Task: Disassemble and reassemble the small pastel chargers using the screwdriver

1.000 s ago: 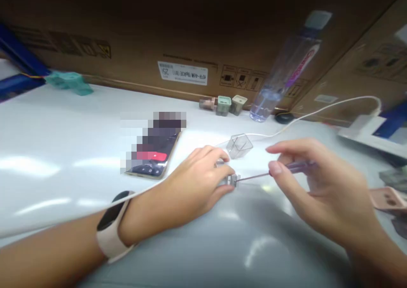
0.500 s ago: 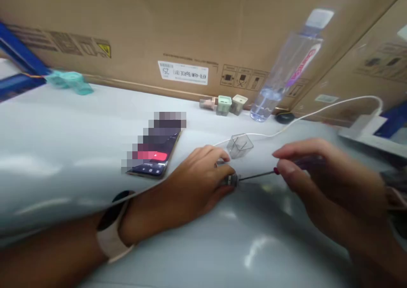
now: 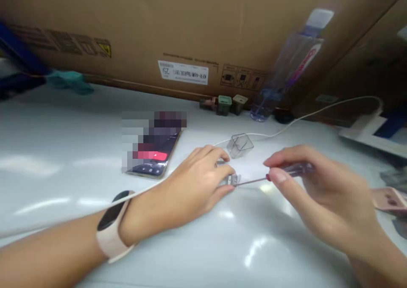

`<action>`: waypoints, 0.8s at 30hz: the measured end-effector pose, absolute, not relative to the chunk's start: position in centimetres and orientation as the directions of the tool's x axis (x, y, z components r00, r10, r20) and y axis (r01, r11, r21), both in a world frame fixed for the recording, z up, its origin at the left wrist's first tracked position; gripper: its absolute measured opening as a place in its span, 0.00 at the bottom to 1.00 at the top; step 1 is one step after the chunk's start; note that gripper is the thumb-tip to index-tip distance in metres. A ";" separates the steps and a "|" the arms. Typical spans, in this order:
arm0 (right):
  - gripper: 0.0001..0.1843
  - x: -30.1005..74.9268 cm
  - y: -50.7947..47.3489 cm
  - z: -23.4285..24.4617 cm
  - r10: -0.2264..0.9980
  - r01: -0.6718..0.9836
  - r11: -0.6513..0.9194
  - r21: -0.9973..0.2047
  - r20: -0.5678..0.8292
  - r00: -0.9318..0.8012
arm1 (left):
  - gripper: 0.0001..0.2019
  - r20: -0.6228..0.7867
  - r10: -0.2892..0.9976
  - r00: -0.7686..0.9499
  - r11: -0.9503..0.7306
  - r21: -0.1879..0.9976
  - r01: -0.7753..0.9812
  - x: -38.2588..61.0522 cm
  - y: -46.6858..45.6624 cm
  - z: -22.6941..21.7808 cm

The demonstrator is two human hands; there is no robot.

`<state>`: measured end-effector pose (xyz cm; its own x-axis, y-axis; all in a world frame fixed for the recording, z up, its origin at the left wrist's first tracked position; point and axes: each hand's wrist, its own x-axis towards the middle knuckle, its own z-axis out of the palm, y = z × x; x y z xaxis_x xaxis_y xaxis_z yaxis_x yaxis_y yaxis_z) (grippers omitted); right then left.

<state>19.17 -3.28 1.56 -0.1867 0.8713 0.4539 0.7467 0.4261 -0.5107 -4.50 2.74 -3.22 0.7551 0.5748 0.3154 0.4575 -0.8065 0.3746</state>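
Note:
My left hand (image 3: 197, 182) rests on the white table (image 3: 63, 161), fingers pinched round a small grey metal part (image 3: 232, 179). My right hand (image 3: 318, 190) grips a thin screwdriver (image 3: 280, 175) with a clear purple handle. Its metal tip touches the small part. A small clear plastic box (image 3: 240, 145) lies just behind the hands. A pale smartwatch (image 3: 111, 224) sits on my left wrist.
A phone (image 3: 152, 156) lies left of the hands with its screen lit. A white cable (image 3: 318, 112) runs to the right. A clear water bottle (image 3: 286, 72), small coloured blocks (image 3: 224, 104) and a cardboard box (image 3: 190, 34) stand at the back. A pink case (image 3: 389, 198) lies at right.
The right hand has shifted slightly left and lower, keeping the screwdriver tip on the small part. The left hand has stayed put. The lighting flickers between frames.

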 end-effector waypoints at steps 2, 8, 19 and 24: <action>0.05 19.2 -3.2 1.5 0.861 0.748 0.437 -0.500 0.473 -0.187 | 0.09 0.321 0.578 0.750 -0.804 0.383 0.456 -4.5 2.7 -3.2; 0.06 19.1 -3.0 1.4 0.845 0.779 0.426 -0.460 0.510 -0.161 | 0.09 0.319 0.574 0.754 -0.809 0.363 0.462 -4.5 2.7 -3.2; 0.07 19.2 -3.3 1.4 0.840 0.724 0.473 -0.501 0.504 -0.201 | 0.09 0.322 0.573 0.754 -0.808 0.375 0.454 -4.4 2.7 -3.2; 0.07 19.3 -3.3 1.3 0.844 0.745 0.455 -0.488 0.504 -0.185 | 0.09 0.309 0.579 0.755 -0.804 0.374 0.463 -4.5 2.8 -3.4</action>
